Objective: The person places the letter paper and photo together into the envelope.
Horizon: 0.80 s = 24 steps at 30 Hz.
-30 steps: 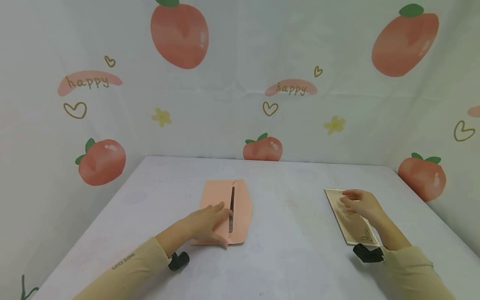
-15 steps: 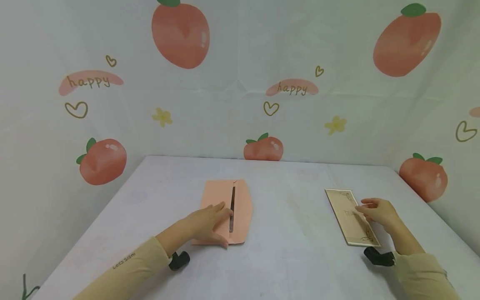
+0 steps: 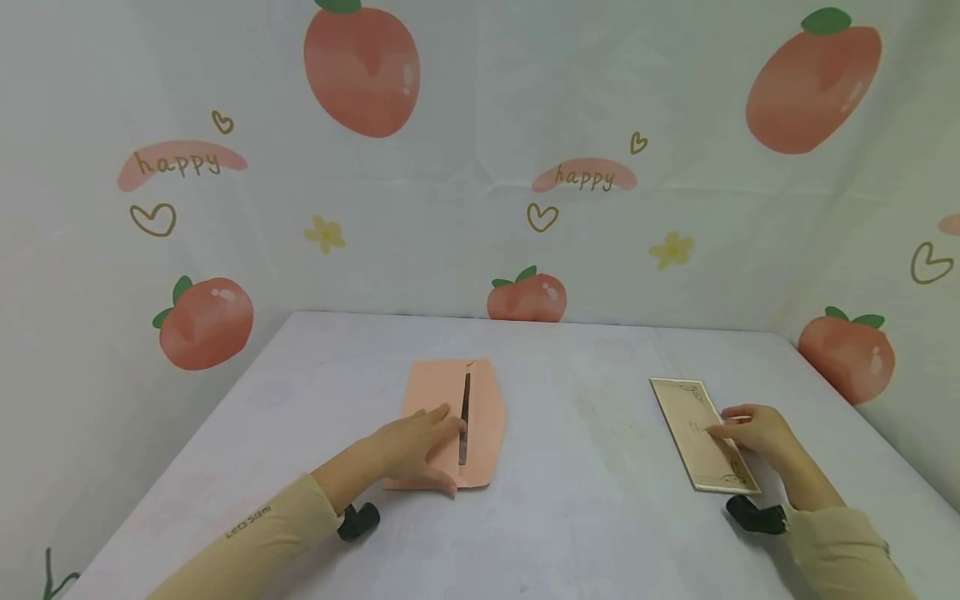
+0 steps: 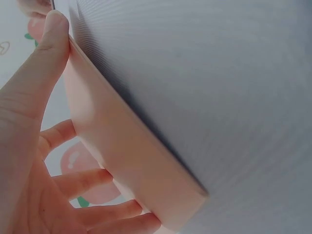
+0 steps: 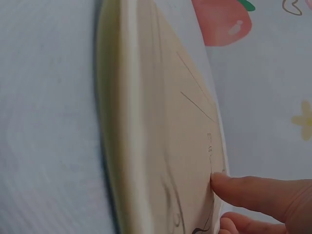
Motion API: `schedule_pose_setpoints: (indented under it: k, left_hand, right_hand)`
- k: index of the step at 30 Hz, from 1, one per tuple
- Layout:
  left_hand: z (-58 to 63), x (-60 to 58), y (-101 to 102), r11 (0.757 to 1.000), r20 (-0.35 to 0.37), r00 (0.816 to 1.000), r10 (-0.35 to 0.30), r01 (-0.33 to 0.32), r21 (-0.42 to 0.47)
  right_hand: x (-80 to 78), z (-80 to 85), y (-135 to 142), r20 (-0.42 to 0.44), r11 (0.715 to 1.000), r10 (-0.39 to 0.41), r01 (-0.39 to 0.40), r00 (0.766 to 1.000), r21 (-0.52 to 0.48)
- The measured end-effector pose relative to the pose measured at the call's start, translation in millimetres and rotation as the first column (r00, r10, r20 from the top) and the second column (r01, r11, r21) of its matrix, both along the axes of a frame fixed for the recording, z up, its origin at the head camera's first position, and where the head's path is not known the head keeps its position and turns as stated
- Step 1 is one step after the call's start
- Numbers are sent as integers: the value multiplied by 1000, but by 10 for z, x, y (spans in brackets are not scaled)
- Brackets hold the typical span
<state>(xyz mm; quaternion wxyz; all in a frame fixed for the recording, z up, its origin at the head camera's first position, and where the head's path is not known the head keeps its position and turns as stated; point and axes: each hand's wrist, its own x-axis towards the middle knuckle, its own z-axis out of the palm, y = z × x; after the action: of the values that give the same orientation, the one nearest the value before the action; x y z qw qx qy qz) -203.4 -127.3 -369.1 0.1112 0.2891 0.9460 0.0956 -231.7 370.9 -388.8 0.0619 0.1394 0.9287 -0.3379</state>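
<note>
- envelope [image 3: 435,387]: peach, flat on the table [image 3: 570,533], beneath the left hand [image 3: 411,446]; no shift seen over the past second. flap [image 3: 487,417] lies opened out on the side toward the right hand [image 3: 759,432].
- card [image 3: 686,421]: pale gold rectangle with a bright rim, lying partly under the right thumb and extending away to its left. position looks unchanged; its face is now far more exposed.
- left hand: fingers spread over the envelope, thumb at its near edge; same pose as a second ago, so the envelope appears steadied.
- right hand: was above the card's far half, has since come down to its long outer edge. reading: contact is now at an edge; card appears unlifted.
- right thumb [image 5: 248,192]: tip touches the card's face, fingers just past the edge. cannot tell whether they reach underneath, so pinch unconfirmed.
- dark strip [image 3: 466,396]: narrow, tapering, beside the left fingertips; probably the envelope's mouth, slightly parted.
- scroll ornament [image 3: 735,479]: dark linework in the card's corner, nearer the person than the right thumb.
</note>
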Motion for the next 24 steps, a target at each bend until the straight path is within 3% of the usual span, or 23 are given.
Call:
schedule_pose_setpoints:
  k: [9,24]
  left_hand:
    - [10,7,1,1000,8,1000,14,-14,3]
    - [-40,-29,-8,1000,10,1000,16,-16,1]
  right_hand:
    - [-16,2,-20,14,999,-38,38,999,-2]
    - [59,145,-47,-5,998,15,-15,1000,-58]
